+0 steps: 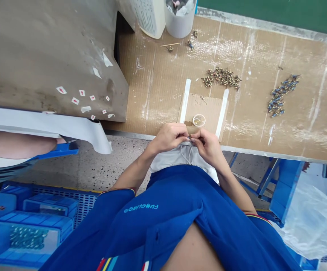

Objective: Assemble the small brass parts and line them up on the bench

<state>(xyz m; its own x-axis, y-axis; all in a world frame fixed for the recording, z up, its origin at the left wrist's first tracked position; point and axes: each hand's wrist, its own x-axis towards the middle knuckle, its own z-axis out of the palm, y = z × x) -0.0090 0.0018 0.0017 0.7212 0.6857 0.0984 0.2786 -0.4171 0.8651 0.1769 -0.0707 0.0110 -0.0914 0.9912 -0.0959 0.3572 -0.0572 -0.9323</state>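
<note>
At the bench's near edge my left hand [172,134] and my right hand [206,145] meet, thumbs and fingers pinched together. Between the fingertips sits a tiny dark metal part [190,137], mostly covered, so its kind does not show. Just beyond the hands lies a cardboard pad [208,109] held by white tape strips. A white ring [199,120] with thin thread-like pieces in it rests on the pad. Past the pad is a heap of small brass-coloured parts [222,76]. Farther right lies a pile of small brass and blue parts [282,94].
A white tub [180,22] and a white bottle [149,17] stand at the back, near a thin wooden stick [170,44]. A grey metal housing [53,56] with arrow stickers blocks the left. Blue bins [25,237] sit below left. Another person's leg [19,146] shows at left.
</note>
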